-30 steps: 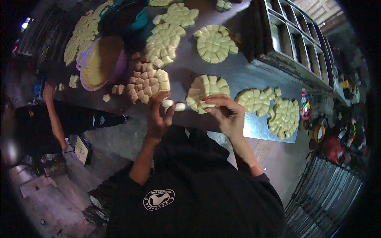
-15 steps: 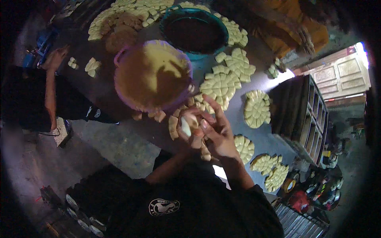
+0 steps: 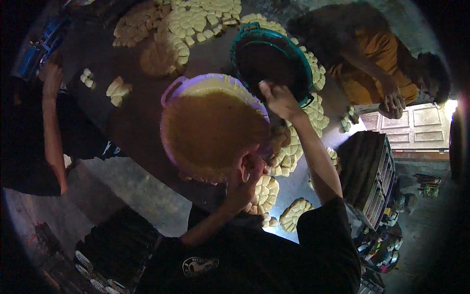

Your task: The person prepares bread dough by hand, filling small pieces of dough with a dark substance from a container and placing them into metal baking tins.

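At the near right rim of a large purple-edged basin (image 3: 169, 98), my left hand (image 3: 245, 176) is closed with curled fingers; what it holds, if anything, is hidden. My right hand (image 3: 281, 100) reaches over the near rim of a teal basin (image 3: 306, 68), its fingers bunched together. Whatever they pinch does not show. The purple-edged basin holds a smooth yellowish-brown mass, while the inside of the teal one is dark. Pale dough pieces (image 3: 267, 193) lie in rounded clusters close to my left hand, and another dough cluster (image 3: 289, 152) sits below my right forearm.
More dough pieces (image 3: 188, 22) spread across the far table. A co-worker's arm (image 3: 54, 112) is at the left; a person in orange (image 3: 377, 68) sits at the far right, hands together. A dark slatted rack (image 3: 367, 176) stands at the right, with a pale panelled door (image 3: 416, 125) behind it.
My hands were together, with a pale dough piece in the left. Now they are apart: the right has gone forward to the teal basin, the left stays low. The view has shifted.
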Tool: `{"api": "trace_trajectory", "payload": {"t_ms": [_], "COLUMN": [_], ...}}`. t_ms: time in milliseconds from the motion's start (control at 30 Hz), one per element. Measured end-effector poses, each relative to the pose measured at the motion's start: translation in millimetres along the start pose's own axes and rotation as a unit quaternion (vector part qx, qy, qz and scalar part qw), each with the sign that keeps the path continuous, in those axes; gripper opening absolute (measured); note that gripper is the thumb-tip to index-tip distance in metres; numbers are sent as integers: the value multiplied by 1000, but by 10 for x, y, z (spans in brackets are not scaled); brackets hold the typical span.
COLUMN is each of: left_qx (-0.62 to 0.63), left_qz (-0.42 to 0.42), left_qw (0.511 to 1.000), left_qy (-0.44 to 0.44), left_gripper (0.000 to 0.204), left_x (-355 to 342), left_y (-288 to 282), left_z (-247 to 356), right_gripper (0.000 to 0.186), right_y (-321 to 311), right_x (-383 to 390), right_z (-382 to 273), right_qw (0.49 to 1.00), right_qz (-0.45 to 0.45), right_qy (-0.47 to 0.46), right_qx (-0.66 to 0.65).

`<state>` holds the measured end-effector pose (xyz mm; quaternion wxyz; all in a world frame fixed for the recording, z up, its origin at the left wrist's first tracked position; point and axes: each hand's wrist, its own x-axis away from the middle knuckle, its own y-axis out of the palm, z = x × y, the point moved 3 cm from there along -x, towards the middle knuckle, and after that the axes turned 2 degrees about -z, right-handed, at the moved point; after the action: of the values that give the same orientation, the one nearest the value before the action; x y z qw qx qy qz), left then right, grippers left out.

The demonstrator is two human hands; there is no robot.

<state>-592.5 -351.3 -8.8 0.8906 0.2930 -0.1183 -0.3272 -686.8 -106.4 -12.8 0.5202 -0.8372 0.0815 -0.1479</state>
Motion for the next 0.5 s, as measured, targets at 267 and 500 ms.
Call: {"api": "trace_trajectory", "payload": {"t_ms": [267,500], "left_qx": [71,378], "left_qz": [73,44], "left_qw": [990,879], "left_qy": [-93,-288], "left_gripper": [40,55], "left_x": [-52,474], "left_y": [120,577], "left_z": [92,8], "right_gripper": [35,29], "right_y": [-293,-246], "right_x": [1449,2864], "right_z": [-675,-580], "right_qw": [878,794], "right_qz": [82,146], "right_qy": [32,6], "right_qx": [-471,-591]}}
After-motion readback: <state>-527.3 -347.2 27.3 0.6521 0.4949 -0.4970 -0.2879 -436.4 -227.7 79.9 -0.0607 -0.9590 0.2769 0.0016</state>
